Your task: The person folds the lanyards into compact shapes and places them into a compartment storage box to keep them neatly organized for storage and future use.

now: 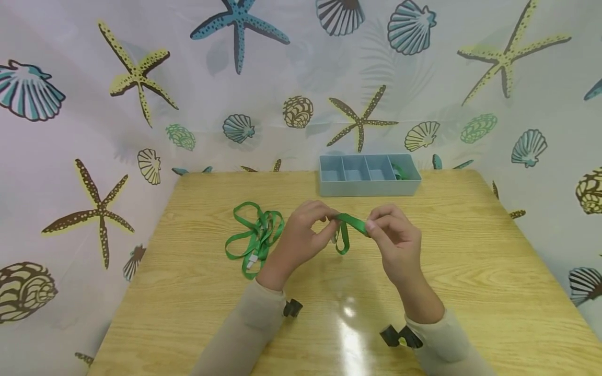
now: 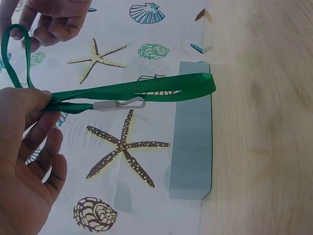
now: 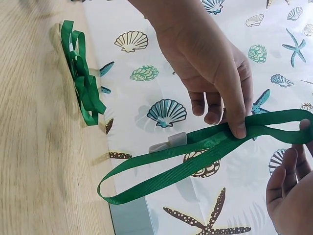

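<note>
A green lanyard with a white plastic clip is folded over on itself and held in the air above the table. My left hand pinches its folded middle between thumb and fingers. From there a long loop and the clip hang down. My right hand is at the other end, thumb and fingertips pinching the short loop. To the left, a loose heap of green lanyards lies on the table, with a white clip showing.
A light blue box with several compartments stands at the table's back edge. Green lanyard lies in its rightmost compartment. Behind the wooden table hangs a curtain printed with shells and starfish.
</note>
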The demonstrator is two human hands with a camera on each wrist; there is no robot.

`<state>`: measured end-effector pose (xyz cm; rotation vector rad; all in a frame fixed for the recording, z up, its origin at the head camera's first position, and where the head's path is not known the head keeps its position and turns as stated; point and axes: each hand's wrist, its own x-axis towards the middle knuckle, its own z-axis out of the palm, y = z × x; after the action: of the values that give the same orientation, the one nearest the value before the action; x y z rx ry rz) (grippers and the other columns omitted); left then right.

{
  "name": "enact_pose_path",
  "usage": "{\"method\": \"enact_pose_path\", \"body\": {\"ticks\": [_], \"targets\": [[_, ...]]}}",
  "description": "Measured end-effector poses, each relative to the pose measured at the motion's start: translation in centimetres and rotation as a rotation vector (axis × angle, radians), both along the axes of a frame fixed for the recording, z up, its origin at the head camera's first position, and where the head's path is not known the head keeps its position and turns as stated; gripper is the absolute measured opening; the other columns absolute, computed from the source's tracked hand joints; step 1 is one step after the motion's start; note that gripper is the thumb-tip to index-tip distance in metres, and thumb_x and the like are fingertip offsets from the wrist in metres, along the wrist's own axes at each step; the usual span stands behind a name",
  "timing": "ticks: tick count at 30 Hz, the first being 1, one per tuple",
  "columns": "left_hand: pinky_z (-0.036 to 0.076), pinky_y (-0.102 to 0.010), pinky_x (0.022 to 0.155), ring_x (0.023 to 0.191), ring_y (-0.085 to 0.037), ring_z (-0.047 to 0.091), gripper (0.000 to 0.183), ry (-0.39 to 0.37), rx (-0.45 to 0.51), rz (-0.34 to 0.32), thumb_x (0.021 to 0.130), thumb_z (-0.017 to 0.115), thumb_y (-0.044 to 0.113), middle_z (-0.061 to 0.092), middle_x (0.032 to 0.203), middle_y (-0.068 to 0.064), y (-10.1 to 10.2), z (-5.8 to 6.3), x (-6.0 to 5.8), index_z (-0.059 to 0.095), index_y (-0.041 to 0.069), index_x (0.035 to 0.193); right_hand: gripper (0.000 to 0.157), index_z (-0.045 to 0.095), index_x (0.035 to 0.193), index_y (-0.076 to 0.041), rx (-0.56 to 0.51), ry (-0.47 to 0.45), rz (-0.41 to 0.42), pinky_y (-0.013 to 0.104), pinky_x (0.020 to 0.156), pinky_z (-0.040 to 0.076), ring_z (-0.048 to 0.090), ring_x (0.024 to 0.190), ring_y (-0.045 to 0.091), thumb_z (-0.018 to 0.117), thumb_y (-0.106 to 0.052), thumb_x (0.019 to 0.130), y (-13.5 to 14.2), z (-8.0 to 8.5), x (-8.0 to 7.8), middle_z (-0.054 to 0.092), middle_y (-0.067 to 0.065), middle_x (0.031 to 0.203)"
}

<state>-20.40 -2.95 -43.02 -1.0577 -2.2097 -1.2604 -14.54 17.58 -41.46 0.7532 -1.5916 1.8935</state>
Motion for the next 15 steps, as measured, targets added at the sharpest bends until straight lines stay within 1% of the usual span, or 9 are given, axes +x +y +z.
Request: {"method": "enact_pose_path", "body": {"ticks": [2,5,9,11,13,15], "targets": [[0.056,-0.029,0.088,0.094,-0.021,0.067,0.01,0.0,0.002,-0.001,0.102,0.072,0.013,0.076,0.1,0.003,0.0,0.08,0.09,0.081,0.012,0.106,0.022,0.064,0.076,0.01,0.017,-0.016,-0.025,0.023,0.078,0.053,0.058,0.089,0.016,0.055,0.022,0.093,-0.02,-0.13,-0.01,0.063,0.0,0.095],[0.055,-0.028,0.089,0.095,-0.018,0.066,0.011,0.005,-0.005,-0.002,0.103,0.07,0.013,0.076,0.101,0.003,0.02,0.26,0.26,0.081,0.012,0.108,0.019,0.064,0.078,0.012,0.029,-0.049,-0.053,0.023,0.08,0.054,0.06,0.089,0.013,0.056,0.019,0.094,-0.06,-0.32,0.0,0.062,-0.002,0.095],[0.055,-0.026,0.09,0.096,-0.015,0.065,0.013,0.015,-0.025,-0.004,0.103,0.07,0.011,0.075,0.102,0.002,0.04,0.54,0.56,0.081,0.011,0.109,0.012,0.063,0.085,0.016,0.047,-0.103,-0.061,0.022,0.08,0.054,0.059,0.087,0.011,0.058,0.018,0.096,-0.21,-0.65,-0.06,0.062,-0.002,0.095],[0.055,-0.026,0.09,0.096,-0.016,0.065,0.013,0.028,-0.037,-0.003,0.102,0.07,0.01,0.075,0.102,0.001,0.09,0.67,0.73,0.081,0.011,0.109,0.008,0.065,0.09,0.015,0.091,-0.156,-0.079,0.021,0.08,0.053,0.06,0.088,0.011,0.061,0.016,0.097,-0.29,-0.76,-0.09,0.063,-0.002,0.096],[0.055,-0.026,0.089,0.096,-0.017,0.065,0.013,0.048,-0.052,0.0,0.102,0.071,0.01,0.076,0.102,0.0,0.17,0.86,0.92,0.081,0.01,0.11,0.003,0.067,0.098,0.012,0.158,-0.226,-0.108,0.021,0.079,0.053,0.06,0.087,0.011,0.064,0.011,0.098,-0.33,-0.82,-0.1,0.065,-0.001,0.099],[0.055,-0.027,0.089,0.096,-0.018,0.066,0.012,0.071,-0.063,-0.001,0.102,0.071,0.01,0.076,0.101,0.0,0.29,0.98,1.05,0.081,0.01,0.109,0.009,0.069,0.107,0.007,0.227,-0.308,-0.128,0.02,0.077,0.053,0.061,0.086,0.011,0.068,0.006,0.098,-0.34,-0.82,-0.12,0.065,-0.001,0.103]]}}
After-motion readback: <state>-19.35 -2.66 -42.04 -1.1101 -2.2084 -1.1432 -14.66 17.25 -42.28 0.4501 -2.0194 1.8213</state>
